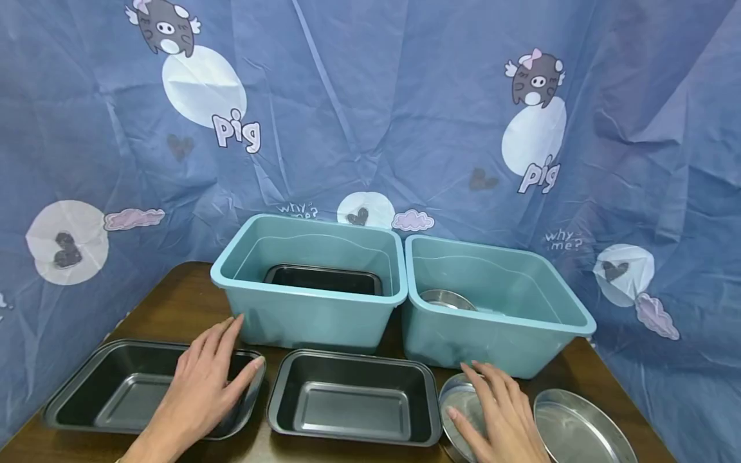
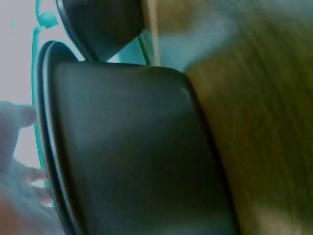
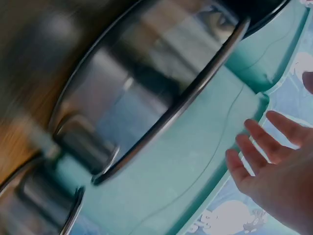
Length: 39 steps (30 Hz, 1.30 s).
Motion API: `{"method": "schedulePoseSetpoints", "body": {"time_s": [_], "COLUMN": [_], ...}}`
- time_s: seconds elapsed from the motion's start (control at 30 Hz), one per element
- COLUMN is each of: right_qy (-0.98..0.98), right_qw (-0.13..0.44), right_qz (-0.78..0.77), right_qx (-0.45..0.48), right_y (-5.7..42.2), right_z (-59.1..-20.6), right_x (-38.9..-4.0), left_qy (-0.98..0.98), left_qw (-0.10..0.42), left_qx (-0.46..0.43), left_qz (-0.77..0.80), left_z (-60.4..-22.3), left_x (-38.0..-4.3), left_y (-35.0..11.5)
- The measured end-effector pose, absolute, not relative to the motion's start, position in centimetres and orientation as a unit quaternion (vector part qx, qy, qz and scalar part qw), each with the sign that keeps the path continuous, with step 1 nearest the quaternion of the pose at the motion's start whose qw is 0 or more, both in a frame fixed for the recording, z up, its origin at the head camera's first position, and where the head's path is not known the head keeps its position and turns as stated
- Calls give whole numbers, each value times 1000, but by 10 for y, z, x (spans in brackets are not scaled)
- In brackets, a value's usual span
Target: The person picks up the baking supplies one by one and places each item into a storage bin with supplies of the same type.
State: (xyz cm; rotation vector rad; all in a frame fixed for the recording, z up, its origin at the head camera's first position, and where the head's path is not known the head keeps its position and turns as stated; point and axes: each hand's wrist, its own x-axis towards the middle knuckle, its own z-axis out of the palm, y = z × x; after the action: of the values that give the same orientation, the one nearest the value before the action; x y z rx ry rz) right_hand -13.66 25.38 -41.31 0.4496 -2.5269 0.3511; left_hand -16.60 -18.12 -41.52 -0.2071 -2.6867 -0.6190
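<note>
My left hand (image 1: pixel 199 379) is over the right part of the left dark loaf pan (image 1: pixel 130 400), fingers spread and fairly straight. Whether it touches the rim cannot be told. The left wrist view shows the outer wall of a dark pan (image 2: pixel 127 142), with part of the hand beyond its rim. Over a round silver cake pan (image 1: pixel 461 402) is my right hand (image 1: pixel 500 415), its fingers loosely extended and holding nothing. A second loaf pan (image 1: pixel 353 410) lies between the hands. To the right lies another round pan (image 1: pixel 581 427).
Behind the pans stand two teal bins side by side, a left bin (image 1: pixel 312 321) and a right bin (image 1: pixel 469 341). The left one contains a dark pan (image 1: pixel 324 280), the right one a round metal pan (image 1: pixel 446 298). A blue printed cloth (image 1: pixel 370 96) hangs behind the wooden table (image 1: pixel 173 305).
</note>
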Motion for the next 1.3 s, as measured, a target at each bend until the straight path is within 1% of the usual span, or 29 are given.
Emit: {"method": "schedulePoseSetpoints", "body": {"time_s": [0.1, 0.2, 0.33, 0.43, 0.57, 0.77, 1.07, 1.3], "right_qy": [-919, -903, -880, -863, -841, -822, -822, -813], "right_qw": [305, 299, 237, 195, 163, 129, 78, 82], "right_qz": [173, 255, 381, 446, 500, 539, 554, 560], "right_qx": [179, 174, 154, 136, 129, 133, 109, 136], "right_y": [246, 235, 220, 211, 204, 195, 184, 175], "right_z": [-411, -406, -399, -396, -396, -400, -401, -401], "right_x": [-137, -137, -138, -140, -141, -143, -145, -145], "left_qy": [-929, -900, -872, -857, -848, -848, -854, -850], "left_qw": [213, 225, 233, 244, 259, 271, 251, 241], "left_qx": [-42, -19, -5, -7, -20, -33, -45, -54], "left_qz": [-300, -372, -431, -454, -462, -455, -453, -465], "left_z": [-408, -400, -391, -387, -385, -380, -364, -361], "left_x": [-166, -167, -168, -169, -173, -180, -191, -202], "left_y": [-185, -189, -193, -198, -205, -220, -228, -235]}}
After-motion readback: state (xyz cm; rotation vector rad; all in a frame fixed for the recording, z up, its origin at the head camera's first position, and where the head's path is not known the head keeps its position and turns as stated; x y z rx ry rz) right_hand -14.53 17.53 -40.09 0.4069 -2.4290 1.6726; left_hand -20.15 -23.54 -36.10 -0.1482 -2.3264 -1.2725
